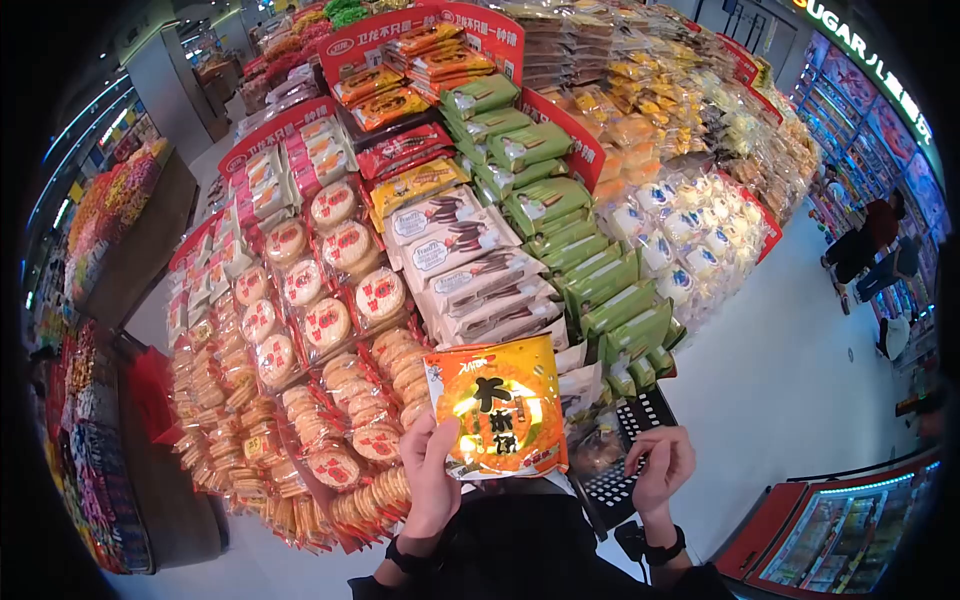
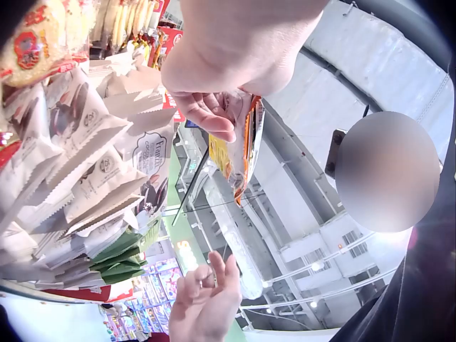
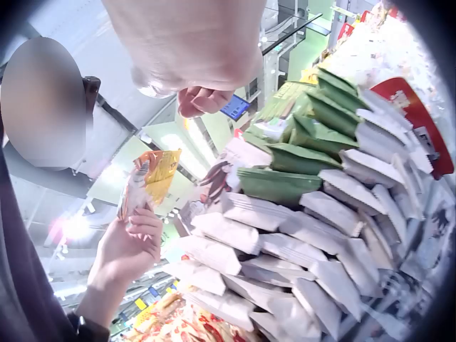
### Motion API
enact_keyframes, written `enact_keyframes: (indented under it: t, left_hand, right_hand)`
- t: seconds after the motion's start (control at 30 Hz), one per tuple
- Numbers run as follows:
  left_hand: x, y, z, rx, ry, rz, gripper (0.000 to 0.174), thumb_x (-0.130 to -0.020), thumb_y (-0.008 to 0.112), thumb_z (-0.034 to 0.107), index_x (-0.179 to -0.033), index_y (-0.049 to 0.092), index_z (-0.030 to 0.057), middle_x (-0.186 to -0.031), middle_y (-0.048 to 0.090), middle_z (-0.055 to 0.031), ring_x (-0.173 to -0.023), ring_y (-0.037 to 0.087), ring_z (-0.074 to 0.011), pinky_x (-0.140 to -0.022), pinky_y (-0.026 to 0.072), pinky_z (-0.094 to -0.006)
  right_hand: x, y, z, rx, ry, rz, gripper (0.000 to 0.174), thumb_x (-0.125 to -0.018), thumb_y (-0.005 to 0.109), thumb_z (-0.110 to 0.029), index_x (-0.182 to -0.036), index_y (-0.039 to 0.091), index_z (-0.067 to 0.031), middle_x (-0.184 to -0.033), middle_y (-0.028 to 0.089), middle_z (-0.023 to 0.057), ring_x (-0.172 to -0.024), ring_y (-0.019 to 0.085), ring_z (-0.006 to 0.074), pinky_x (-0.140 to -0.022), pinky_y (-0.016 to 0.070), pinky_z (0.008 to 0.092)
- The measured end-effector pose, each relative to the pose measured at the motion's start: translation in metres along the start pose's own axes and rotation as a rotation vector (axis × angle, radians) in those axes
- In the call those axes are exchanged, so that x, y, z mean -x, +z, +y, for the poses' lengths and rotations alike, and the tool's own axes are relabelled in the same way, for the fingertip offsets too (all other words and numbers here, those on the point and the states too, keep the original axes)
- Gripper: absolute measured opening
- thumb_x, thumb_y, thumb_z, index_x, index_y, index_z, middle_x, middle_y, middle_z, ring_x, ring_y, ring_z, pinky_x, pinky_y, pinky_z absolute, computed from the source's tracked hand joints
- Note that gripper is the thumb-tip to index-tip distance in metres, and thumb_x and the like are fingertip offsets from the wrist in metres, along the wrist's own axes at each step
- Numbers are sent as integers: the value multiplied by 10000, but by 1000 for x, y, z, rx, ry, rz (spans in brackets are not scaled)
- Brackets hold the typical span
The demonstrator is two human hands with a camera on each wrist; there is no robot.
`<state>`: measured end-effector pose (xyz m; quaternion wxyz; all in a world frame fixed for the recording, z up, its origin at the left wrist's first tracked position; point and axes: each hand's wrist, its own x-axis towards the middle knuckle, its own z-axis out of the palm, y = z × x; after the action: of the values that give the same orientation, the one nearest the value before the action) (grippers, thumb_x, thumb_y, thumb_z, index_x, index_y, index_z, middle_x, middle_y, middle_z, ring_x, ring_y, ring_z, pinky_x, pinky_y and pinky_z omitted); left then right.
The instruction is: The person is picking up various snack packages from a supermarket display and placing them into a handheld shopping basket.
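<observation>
My left hand [image 1: 431, 478] grips the left edge of an orange and yellow bag of rice crackers [image 1: 503, 405], thumb over the printed front. The bag stands upright before my chest, its large dark lettering facing me. From the side, in the left wrist view, the bag [image 2: 242, 153] looks thin, with the fingers along its back. My right hand [image 1: 662, 468] hovers to the right of the bag, fingers loosely bent and holding nothing. In the right wrist view the bag [image 3: 162, 174] is apart from the right hand [image 3: 203, 101].
A tiered snack display rises ahead, with round crackers [image 1: 325, 325] at left, white packets [image 1: 450, 240] in the middle and green packets [image 1: 545, 205] at right. A black perforated rack [image 1: 640, 425] stands near my right hand. People [image 1: 870, 240] are in the right aisle, near a red-framed freezer [image 1: 840, 535].
</observation>
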<state>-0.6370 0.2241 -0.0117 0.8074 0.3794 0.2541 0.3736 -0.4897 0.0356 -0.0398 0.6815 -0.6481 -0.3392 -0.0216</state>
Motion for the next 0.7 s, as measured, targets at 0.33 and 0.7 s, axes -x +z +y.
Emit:
enact_keyframes:
  t: [0.33,0.7]
  left_hand:
    - [-7,27,-7,-40,29,115,186,-944,552,142,-995,594,-32,-910,644,-59,-773,603,-85,-690,496,-238]
    - [21,-32,21,-39,92,96,308,-919,568,218,-1122,585,-13,-1040,643,-62,-939,618,-127,-831,491,-281]
  right_hand:
    - [46,-63,51,373,86,29,191,-903,603,-51,-727,545,-6,-543,508,12,-435,483,66,-406,345,205]
    - [168,-73,132,1011,259,-496,551,-817,700,-447,-1060,561,28,-669,642,190,-659,635,430,-652,524,510]
